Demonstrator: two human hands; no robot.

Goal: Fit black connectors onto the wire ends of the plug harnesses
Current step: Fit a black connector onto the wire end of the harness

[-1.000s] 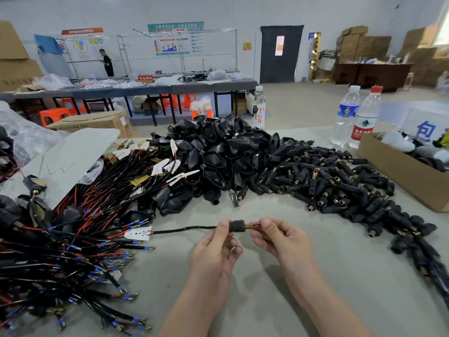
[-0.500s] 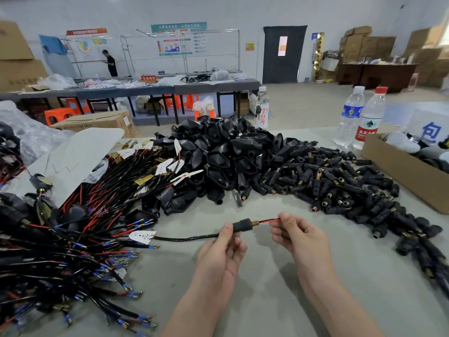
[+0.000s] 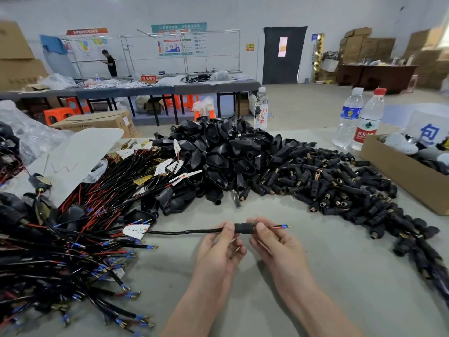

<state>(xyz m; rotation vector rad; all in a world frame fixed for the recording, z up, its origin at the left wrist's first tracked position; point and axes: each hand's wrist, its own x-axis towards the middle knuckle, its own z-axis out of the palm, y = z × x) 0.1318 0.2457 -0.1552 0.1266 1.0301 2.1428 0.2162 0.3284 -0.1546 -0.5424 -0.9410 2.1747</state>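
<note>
Step in hand: sliding a connector (image 3: 243, 228) onto one harness cable (image 3: 184, 231). It's held just above the desk (image 3: 315, 300), between both hands.

Left hand (image 3: 218, 249) pinches the cable right at the connector's left end, thumb on top. Right hand (image 3: 277, 246) pinches the connector's right end between thumb and forefinger. Wire tips (image 3: 281, 226), red and black with blue sleeves, stick out right of the connector, past the thumb. My read: wires are through the body, final seating not confirmed.

To do it well:
- grip the cable tight against the connector so it can't buckle
- push straight along the axis, no twisting
- both wires should exit evenly, neither folded back inside
- stop once the jacket bottoms out, then check the tips aren't bent

Around the connector: white tag (image 3: 134, 231) on the same cable to its left, harness pile (image 3: 73, 239) further left, loose connector pile (image 3: 340, 190) behind and to the right, black cover pile (image 3: 226, 154) straight behind.

Can't make out:
- thumbs cover both connector ends, so jacket depth is unknown
- fingers under the connector are hidden
- this cable's plug end is lost in the harness pile
- tag print is unreadable
- the harness pile is cut off at the left frame edge, the connector pile at the right
</note>
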